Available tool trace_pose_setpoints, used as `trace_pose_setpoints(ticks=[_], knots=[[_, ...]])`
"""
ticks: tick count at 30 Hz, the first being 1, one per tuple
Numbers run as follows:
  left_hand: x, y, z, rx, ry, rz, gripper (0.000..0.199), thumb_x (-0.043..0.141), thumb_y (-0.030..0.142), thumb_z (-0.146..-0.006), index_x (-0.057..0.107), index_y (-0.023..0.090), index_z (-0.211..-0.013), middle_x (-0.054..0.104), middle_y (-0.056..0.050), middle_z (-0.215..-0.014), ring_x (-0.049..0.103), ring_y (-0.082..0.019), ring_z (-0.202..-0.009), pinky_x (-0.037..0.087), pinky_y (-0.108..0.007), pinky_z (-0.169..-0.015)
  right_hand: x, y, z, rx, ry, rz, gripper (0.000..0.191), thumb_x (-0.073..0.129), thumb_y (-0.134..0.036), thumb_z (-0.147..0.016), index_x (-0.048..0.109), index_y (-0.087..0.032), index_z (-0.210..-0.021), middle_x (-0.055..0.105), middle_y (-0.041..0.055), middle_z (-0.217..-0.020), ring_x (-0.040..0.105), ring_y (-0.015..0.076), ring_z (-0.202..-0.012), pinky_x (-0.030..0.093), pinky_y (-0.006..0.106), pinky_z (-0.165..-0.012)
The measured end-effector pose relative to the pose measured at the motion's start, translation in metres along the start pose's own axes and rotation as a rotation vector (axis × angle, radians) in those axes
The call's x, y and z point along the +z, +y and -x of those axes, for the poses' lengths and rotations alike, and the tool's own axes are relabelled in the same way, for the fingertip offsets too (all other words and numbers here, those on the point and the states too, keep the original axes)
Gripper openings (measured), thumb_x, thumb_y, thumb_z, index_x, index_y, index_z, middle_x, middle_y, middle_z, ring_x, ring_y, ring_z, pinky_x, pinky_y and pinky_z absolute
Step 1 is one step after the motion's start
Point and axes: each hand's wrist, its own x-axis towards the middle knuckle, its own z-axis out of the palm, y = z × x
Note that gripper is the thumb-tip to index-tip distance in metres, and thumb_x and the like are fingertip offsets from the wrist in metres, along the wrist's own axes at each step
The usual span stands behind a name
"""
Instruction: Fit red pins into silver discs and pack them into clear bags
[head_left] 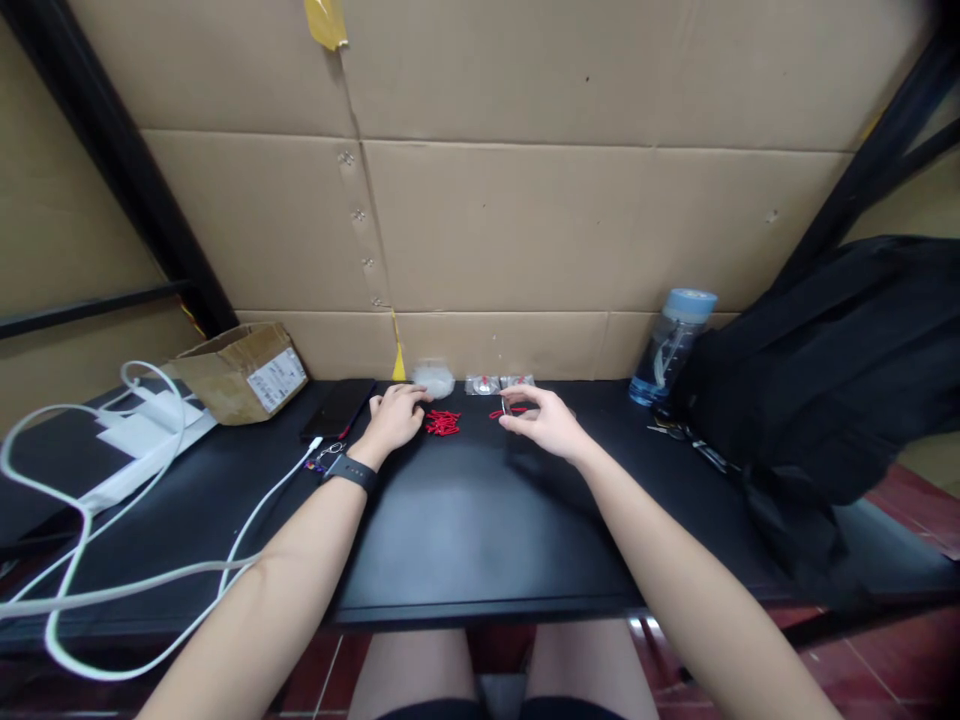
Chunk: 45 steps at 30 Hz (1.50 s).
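Note:
My left hand rests on the black table with its fingers bent and apart. Its fingertips reach the near edge of a clear plastic bag or box, and I see nothing held in it. Just right of these fingers lies a pile of short red cord-like pieces. My right hand pinches a thin, silvery, flat item on edge between thumb and fingers. A red cord loop shows beside that item; whether it is attached I cannot tell. Behind the right hand lie two small clear packets with round contents.
Left on the table are a dark phone, a key ring, white cables, white papers and an open cardboard box. A water bottle and black backpack stand right. Cardboard walls the back.

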Motion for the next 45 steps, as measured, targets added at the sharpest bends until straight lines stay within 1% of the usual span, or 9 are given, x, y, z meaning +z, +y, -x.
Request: trace_pose_setpoints(ticks=[6,12,17,21,25,28,33,36,45], knots=[[0.007,-0.001,-0.003,0.006,-0.044,-0.02,0.049,0.044,0.018,-0.088,0.072,0.034,-0.126,0.066,-0.003,-0.141,0.051,-0.03,-0.133,0.035,-0.051,-0.102,-0.003,0.007,-0.003,-0.013,0.018,-0.011,0.046,0.08,-0.03,-0.076,0.069,-0.02,-0.12,0.072,0.0097,-0.118,0.074,0.0155,-0.077,0.06,0.032,-0.08],[-0.006,0.001,0.0,0.058,0.071,-0.005,0.048,0.043,0.016,-0.089,0.07,0.027,-0.127,0.067,-0.008,-0.138,0.054,-0.03,-0.13,0.035,-0.05,-0.104,-0.018,0.009,-0.007,-0.028,0.074,-0.043,0.048,0.08,-0.031,-0.077,0.068,-0.021,-0.122,0.072,0.0106,-0.123,0.075,0.0175,-0.082,0.061,0.034,-0.081],[-0.023,0.028,0.009,0.22,0.147,0.028,0.045,0.042,0.016,-0.093,0.067,0.026,-0.129,0.066,-0.009,-0.14,0.054,-0.029,-0.131,0.031,-0.05,-0.105,-0.034,0.005,-0.008,-0.041,0.171,0.018,0.046,0.079,-0.03,-0.076,0.068,-0.02,-0.119,0.073,0.0111,-0.119,0.075,0.0184,-0.084,0.06,0.035,-0.084],[-0.027,0.07,0.027,0.449,0.03,0.105,0.043,0.042,0.019,-0.097,0.065,0.027,-0.132,0.065,-0.008,-0.141,0.058,-0.026,-0.128,0.033,-0.044,-0.104,-0.043,0.003,-0.008,-0.037,0.214,0.106,0.044,0.078,-0.029,-0.076,0.068,-0.019,-0.118,0.073,0.0116,-0.118,0.074,0.0169,-0.073,0.06,0.034,-0.077],[-0.02,0.105,0.047,0.651,-0.219,0.176,0.037,0.044,0.017,-0.096,0.063,0.025,-0.127,0.065,-0.008,-0.136,0.062,-0.022,-0.12,0.04,-0.037,-0.098,-0.046,0.004,-0.007,-0.06,0.221,0.144,0.043,0.078,-0.03,-0.076,0.069,-0.02,-0.117,0.074,0.0097,-0.115,0.072,0.0155,-0.069,0.059,0.033,-0.075],[-0.013,0.114,0.055,0.669,-0.309,0.185,0.03,0.048,0.016,-0.094,0.06,0.023,-0.12,0.068,-0.008,-0.126,0.064,-0.022,-0.111,0.042,-0.038,-0.096,-0.047,0.004,-0.006,-0.065,0.195,0.149,0.042,0.078,-0.03,-0.076,0.07,-0.02,-0.116,0.075,0.0078,-0.112,0.071,0.0145,-0.067,0.059,0.031,-0.074],[-0.006,0.109,0.055,0.628,-0.314,0.168,0.032,0.049,0.019,-0.094,0.058,0.024,-0.124,0.055,-0.011,-0.148,0.056,-0.028,-0.124,0.043,-0.043,-0.101,-0.05,-0.001,-0.004,-0.073,0.166,0.19,0.041,0.078,-0.031,-0.077,0.071,-0.021,-0.116,0.075,0.0069,-0.11,0.07,0.0146,-0.068,0.058,0.031,-0.074],[-0.006,0.109,0.055,0.63,-0.306,0.116,0.037,0.049,0.02,-0.095,0.06,0.028,-0.129,0.058,-0.008,-0.144,0.053,-0.03,-0.122,0.043,-0.046,-0.101,-0.054,-0.006,-0.001,-0.077,0.115,0.208,0.04,0.079,-0.031,-0.077,0.072,-0.022,-0.116,0.076,0.0064,-0.109,0.07,0.0147,-0.069,0.058,0.03,-0.073],[-0.01,0.11,0.056,0.638,-0.304,0.126,0.043,0.056,0.03,-0.093,0.058,0.031,-0.136,0.059,-0.01,-0.131,0.048,-0.032,-0.132,0.034,-0.05,-0.11,-0.063,-0.021,0.01,-0.043,-0.244,0.391,0.033,0.085,-0.032,-0.069,0.073,-0.02,-0.098,0.076,0.0029,-0.092,0.066,0.015,-0.07,0.051,0.025,-0.068]])
